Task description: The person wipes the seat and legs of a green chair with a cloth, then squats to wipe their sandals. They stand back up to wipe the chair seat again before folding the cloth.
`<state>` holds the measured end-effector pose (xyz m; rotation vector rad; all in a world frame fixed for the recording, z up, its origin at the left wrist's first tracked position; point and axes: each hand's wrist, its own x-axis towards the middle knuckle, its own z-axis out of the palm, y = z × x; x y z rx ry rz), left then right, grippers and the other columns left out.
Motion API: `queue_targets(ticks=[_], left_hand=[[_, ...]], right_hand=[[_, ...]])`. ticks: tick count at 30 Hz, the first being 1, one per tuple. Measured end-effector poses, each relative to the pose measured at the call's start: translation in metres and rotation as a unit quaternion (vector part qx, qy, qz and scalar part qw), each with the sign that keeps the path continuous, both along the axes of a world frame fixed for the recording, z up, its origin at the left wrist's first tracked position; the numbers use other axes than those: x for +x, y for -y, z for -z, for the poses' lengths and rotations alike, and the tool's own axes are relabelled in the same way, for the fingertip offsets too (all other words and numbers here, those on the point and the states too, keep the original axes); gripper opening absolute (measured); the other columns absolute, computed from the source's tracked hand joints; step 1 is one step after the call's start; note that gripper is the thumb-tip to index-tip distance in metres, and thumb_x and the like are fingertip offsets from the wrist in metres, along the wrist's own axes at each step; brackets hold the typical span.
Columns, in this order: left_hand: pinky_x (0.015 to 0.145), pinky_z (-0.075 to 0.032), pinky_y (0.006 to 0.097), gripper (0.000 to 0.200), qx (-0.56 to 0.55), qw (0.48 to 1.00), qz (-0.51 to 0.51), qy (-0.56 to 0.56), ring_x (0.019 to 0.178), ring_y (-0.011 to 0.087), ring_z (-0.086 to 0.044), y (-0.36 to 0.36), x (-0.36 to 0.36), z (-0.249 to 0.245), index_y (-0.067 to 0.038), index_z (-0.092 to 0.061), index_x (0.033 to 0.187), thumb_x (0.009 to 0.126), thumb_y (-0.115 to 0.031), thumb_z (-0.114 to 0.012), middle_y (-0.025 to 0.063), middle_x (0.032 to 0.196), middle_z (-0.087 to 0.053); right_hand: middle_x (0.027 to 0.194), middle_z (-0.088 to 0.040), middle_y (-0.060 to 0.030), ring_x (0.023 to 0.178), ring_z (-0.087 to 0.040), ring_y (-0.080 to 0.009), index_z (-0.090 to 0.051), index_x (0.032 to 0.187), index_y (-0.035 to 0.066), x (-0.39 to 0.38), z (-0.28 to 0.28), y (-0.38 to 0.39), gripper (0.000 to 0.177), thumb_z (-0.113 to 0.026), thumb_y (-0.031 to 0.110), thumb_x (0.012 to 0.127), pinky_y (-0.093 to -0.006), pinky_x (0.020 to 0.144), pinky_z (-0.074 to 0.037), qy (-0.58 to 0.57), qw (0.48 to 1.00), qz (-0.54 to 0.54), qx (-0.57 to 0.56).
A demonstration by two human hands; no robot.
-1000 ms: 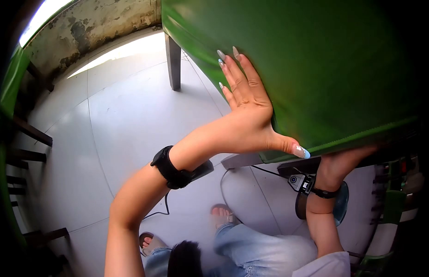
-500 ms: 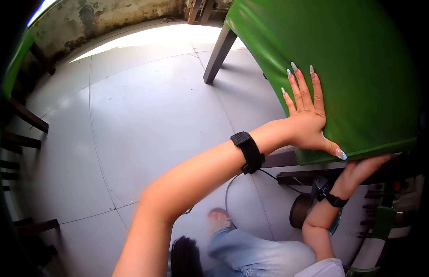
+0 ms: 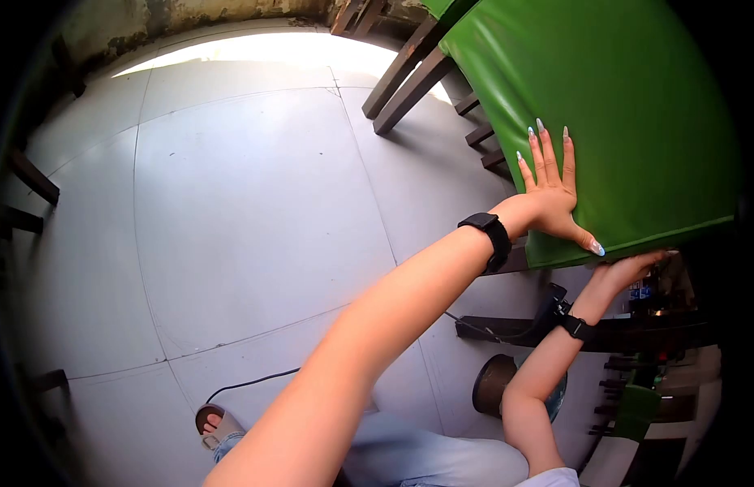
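My left hand (image 3: 551,195) lies palm down with fingers spread on the green vinyl-covered seat (image 3: 636,130), near its left side. The thumb points toward the seat's near edge. My right hand (image 3: 628,269) is at that near edge from below, with its fingers partly hidden; it appears to grip the edge. Dark wooden legs (image 3: 411,91) carry seats at the far left corner. Each wrist wears a black strap, and a small black device (image 3: 555,299) sits by the right one.
Grey tiled floor (image 3: 255,187) spreads to the left. More dark furniture legs (image 3: 34,178) stand at the left edge. A dark wooden beam (image 3: 620,334) and a brown round object (image 3: 494,384) are below the seat. A black cable (image 3: 251,383) runs by my sandalled foot (image 3: 214,422).
The green seat has shifted slightly right against the floor, with both hands still at it. Another seat's legs now show behind it. My foot appears farther left.
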<state>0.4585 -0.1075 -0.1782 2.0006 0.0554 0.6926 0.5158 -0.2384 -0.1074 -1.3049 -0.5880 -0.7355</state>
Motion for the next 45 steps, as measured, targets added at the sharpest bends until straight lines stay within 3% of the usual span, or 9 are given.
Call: queue_targets(ticks=[11, 17, 22, 26, 30, 34, 40, 43, 45], left_hand=[[0.104, 0.003, 0.0659, 0.154, -0.031, 0.991, -0.069, 0.112, 0.132, 0.0517, 0.024, 0.007, -0.006, 0.022, 0.0, 0.024, 0.14, 0.048, -0.078, -0.071, 0.0399, 0.139, 0.027], [0.107, -0.007, 0.0641, 0.105, -0.003, 0.99, -0.119, 0.074, 0.138, 0.0477, 0.011, 0.018, -0.026, 0.047, -0.01, 0.002, 0.149, 0.08, -0.062, -0.057, 0.0281, 0.15, 0.013], [0.106, -0.011, 0.0651, 0.08, 0.002, 0.994, -0.095, 0.059, 0.138, 0.0493, 0.004, 0.035, -0.047, 0.089, -0.011, -0.005, 0.15, 0.09, -0.038, -0.052, 0.0291, 0.15, 0.006], [0.109, -0.015, 0.0574, 0.081, -0.036, 0.98, -0.122, 0.153, 0.138, 0.0486, -0.002, 0.016, -0.059, 0.061, -0.009, -0.008, 0.149, 0.086, -0.021, -0.057, 0.031, 0.149, 0.001], [0.111, -0.019, 0.0473, 0.079, -0.089, 0.941, -0.14, 0.296, 0.137, 0.0492, -0.009, -0.013, -0.078, 0.005, -0.006, -0.011, 0.147, 0.083, -0.012, -0.057, 0.0311, 0.148, -0.004], [0.111, -0.021, 0.0469, 0.075, -0.111, 0.965, -0.081, 0.224, 0.135, 0.0495, -0.017, -0.011, -0.085, 0.016, -0.002, -0.017, 0.145, 0.08, -0.007, -0.054, 0.0324, 0.146, -0.009], [0.108, -0.025, 0.0464, 0.062, -0.116, 0.985, 0.079, 0.099, 0.135, 0.0431, -0.021, 0.011, -0.082, 0.072, -0.001, -0.038, 0.134, 0.076, -0.011, -0.058, 0.0256, 0.14, -0.03], [0.102, -0.024, 0.0516, 0.067, 0.077, 0.98, 0.01, 0.181, 0.137, 0.0411, -0.019, 0.009, -0.086, 0.024, -0.003, -0.039, 0.135, 0.074, -0.018, -0.06, 0.0279, 0.144, -0.025], [0.1, -0.022, 0.0433, 0.052, 0.093, 0.935, 0.027, 0.341, 0.134, 0.0394, -0.026, 0.009, -0.098, -0.036, -0.006, -0.053, 0.122, 0.075, -0.025, -0.062, 0.0244, 0.14, -0.034]], right_hand=[[0.139, -0.043, -0.016, 0.118, -0.049, -0.0229, -0.034, 0.137, -0.005, -0.033, 0.007, -0.01, 0.06, -0.044, 0.039, 0.098, -0.0326, 0.1, -0.041, 0.057, 0.997, 0.04, 0.019], [0.12, -0.057, -0.0211, 0.102, -0.059, -0.0268, -0.049, 0.121, -0.013, -0.06, 0.056, -0.007, 0.051, -0.055, 0.03, 0.095, -0.0334, 0.087, -0.048, 0.096, 0.979, 0.173, 0.049], [0.137, -0.04, -0.0261, 0.123, -0.043, -0.0392, -0.047, 0.128, -0.007, -0.059, 0.081, 0.0, 0.044, -0.057, 0.013, 0.09, -0.0447, 0.101, -0.036, 0.427, 0.77, 0.38, -0.283], [0.145, -0.031, -0.0215, 0.131, -0.026, -0.0475, -0.043, 0.139, 0.012, -0.094, -0.005, -0.046, 0.058, -0.062, 0.015, 0.083, -0.0643, 0.104, -0.017, 0.447, 0.775, 0.349, -0.278], [0.146, -0.036, 0.0013, 0.137, -0.024, -0.0357, -0.052, 0.131, 0.031, -0.103, -0.028, -0.085, 0.056, -0.065, 0.02, 0.078, -0.061, 0.106, -0.019, 0.361, 0.64, 0.475, -0.484], [0.147, -0.035, -0.0024, 0.141, -0.02, -0.0273, -0.043, 0.136, 0.022, -0.064, 0.093, -0.066, 0.046, -0.045, 0.025, 0.091, -0.0512, 0.112, -0.009, 0.402, 0.566, 0.37, -0.618], [0.145, -0.037, -0.0063, 0.137, -0.027, -0.0285, -0.039, 0.139, 0.021, -0.083, 0.128, -0.061, 0.049, -0.046, 0.021, 0.09, -0.0464, 0.11, -0.017, 0.367, 0.618, 0.353, -0.599], [0.143, -0.038, -0.0073, 0.135, -0.029, -0.0293, -0.04, 0.138, 0.02, -0.084, 0.085, -0.068, 0.049, -0.047, 0.019, 0.089, -0.0464, 0.109, -0.019, 0.38, 0.646, 0.359, -0.555], [0.142, -0.039, -0.0079, 0.134, -0.031, -0.0298, -0.041, 0.137, 0.02, -0.086, 0.047, -0.073, 0.049, -0.048, 0.018, 0.089, -0.0465, 0.108, -0.02, 0.393, 0.667, 0.369, -0.514]])
